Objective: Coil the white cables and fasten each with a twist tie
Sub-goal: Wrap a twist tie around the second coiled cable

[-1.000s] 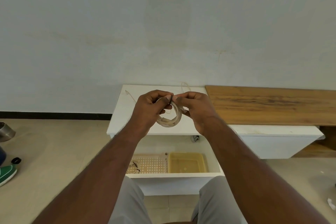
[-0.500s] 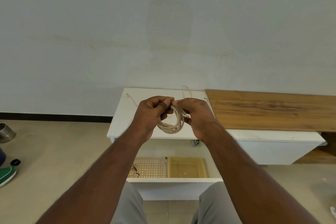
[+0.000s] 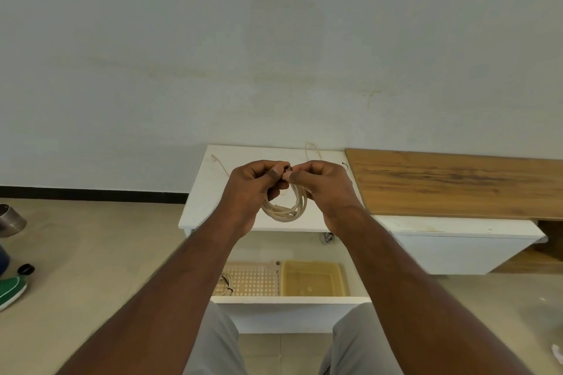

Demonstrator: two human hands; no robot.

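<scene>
Left hand [image 3: 253, 189]: fingers curled, thumb and forefinger pinching the top of the coil.
Right hand [image 3: 324, 187]: fingers curled, pinching the same spot, fingertips touching the left hand's.
Coiled white cable [image 3: 286, 208]: held above the white desk [image 3: 207, 192], its loop hanging below and between the hands.
Twist tie [image 3: 288, 168]: small dark bit at the pinch; too small to tell more.
Loose cable [image 3: 310, 151]: thin white strand on the desk, far side, beyond the hands.
Drawer [image 3: 289, 300]: open, near; pale perforated basket [image 3: 253, 280] left, yellow plastic tray [image 3: 312, 278] right.
Wooden board [image 3: 457, 183]: right of the desk.
</scene>
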